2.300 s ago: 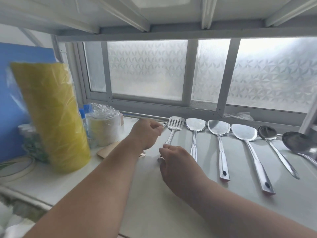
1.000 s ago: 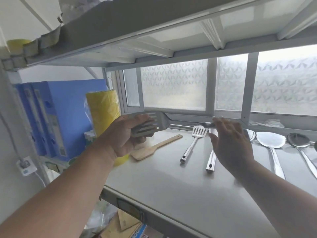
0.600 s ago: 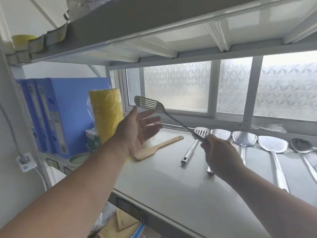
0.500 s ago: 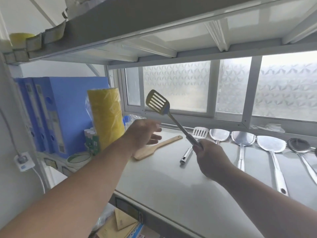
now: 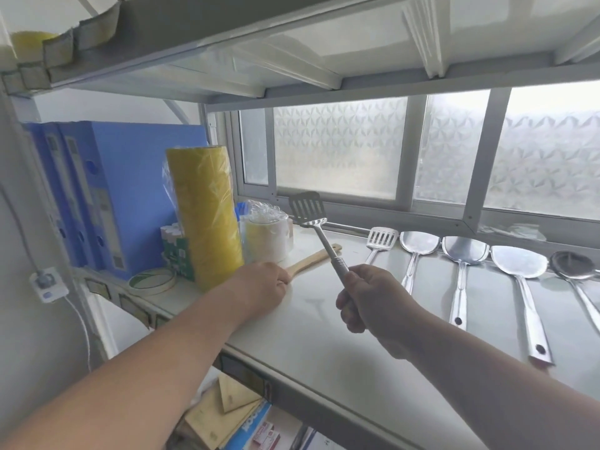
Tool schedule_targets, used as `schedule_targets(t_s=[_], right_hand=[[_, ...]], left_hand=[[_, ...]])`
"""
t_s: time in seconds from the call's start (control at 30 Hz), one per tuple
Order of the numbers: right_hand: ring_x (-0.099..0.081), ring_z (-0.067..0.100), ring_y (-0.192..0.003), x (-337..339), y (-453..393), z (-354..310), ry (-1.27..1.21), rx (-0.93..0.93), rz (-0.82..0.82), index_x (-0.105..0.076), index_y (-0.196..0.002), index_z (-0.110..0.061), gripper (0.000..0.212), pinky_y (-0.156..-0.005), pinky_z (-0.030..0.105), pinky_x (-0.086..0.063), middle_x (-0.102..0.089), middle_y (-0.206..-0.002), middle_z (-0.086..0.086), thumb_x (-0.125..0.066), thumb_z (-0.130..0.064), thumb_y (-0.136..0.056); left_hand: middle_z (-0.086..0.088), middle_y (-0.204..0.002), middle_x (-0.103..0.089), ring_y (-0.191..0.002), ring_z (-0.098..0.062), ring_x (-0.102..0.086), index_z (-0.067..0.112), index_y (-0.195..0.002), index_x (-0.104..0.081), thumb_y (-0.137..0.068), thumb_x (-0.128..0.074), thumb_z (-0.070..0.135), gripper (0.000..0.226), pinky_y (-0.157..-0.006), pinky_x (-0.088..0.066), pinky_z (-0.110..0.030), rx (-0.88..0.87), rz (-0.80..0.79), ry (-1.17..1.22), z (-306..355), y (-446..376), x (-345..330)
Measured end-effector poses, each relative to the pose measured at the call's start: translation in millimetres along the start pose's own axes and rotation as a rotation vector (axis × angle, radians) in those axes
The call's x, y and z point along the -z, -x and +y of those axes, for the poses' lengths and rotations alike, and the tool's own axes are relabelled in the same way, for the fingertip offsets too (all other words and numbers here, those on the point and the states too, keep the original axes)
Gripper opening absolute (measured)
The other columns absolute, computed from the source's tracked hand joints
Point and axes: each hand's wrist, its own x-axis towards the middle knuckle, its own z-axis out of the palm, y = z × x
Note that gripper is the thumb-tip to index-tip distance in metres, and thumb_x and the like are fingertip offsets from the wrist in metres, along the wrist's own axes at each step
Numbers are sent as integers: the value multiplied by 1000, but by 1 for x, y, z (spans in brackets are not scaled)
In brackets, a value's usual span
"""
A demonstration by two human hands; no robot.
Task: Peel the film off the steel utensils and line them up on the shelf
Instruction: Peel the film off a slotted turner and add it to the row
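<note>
My right hand [image 5: 368,302] grips the handle of a steel slotted spatula [image 5: 306,209], which is held tilted above the shelf [image 5: 324,339] with its head up and to the left. My left hand [image 5: 263,287] lies low on the shelf with its fingers curled over the wide end of a wooden spatula [image 5: 313,258]. To the right, steel utensils lie in a row with their heads toward the window: a small slotted turner [image 5: 382,238], a turner [image 5: 419,243], another turner [image 5: 465,252], a wide one [image 5: 517,264] and a spoon [image 5: 572,270].
A tall yellow wrapped roll [image 5: 204,216], blue file boxes [image 5: 97,196], wrapped tape rolls [image 5: 268,237] and a tape ring [image 5: 151,281] crowd the shelf's left end. A window frame [image 5: 406,209] closes the back. An upper shelf [image 5: 227,37] hangs low overhead.
The slotted spatula passed from my left hand to my right, which now holds it by the handle, lower. My left hand dropped onto the wooden spatula.
</note>
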Motion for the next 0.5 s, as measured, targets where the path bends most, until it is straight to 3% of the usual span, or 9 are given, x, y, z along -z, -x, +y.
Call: schedule_targets(t_s=[0.13, 0.23, 0.3, 0.4, 0.5], right_hand=[[-48, 24, -45, -3, 1, 1, -35, -36, 6, -57, -107, 0, 35, -48, 32, -42, -62, -71, 13, -49, -34, -107], [-50, 21, -42, -10, 6, -1, -46, -76, 0, -57, -105, 2, 36, -45, 28, -44, -59, -73, 15, -47, -32, -108], [-52, 21, -41, -16, 8, -1, -87, -87, -5, -56, -105, 5, 37, -47, 30, -45, -58, -71, 16, -46, -30, -108], [-56, 25, -45, -26, 6, 1, -99, -98, 6, -54, -109, 7, 37, -50, 32, -47, -60, -69, 19, -41, -27, -109], [-62, 28, -50, -33, 3, 2, -77, -80, -7, -50, -122, -4, 31, -48, 32, -50, -62, -76, 21, -41, -30, -109]], left_hand=[[4, -104, -65, -107, -22, -63, 34, -80, -66, -96, -51, 34, 22, -88, -50, -30, 11, 16, -115, -5, 15, 3], [2, -114, -65, -109, -24, -65, 33, -104, -72, -95, -52, 34, 22, -95, -58, -40, 69, 5, -190, -4, 20, 8], [-3, -111, -66, -102, -26, -66, 24, -106, -70, -93, -53, 30, 22, -92, -61, -45, 80, 26, -202, 0, 18, 11], [-7, -95, -71, -88, -27, -69, 17, -91, -73, -96, -57, 30, 21, -84, -62, -39, 58, 144, 66, 15, 7, 17], [-14, -92, -79, -88, -29, -78, 8, -94, -78, -100, -69, 28, 23, -80, -65, -39, 69, 92, 623, 40, -11, 24]])
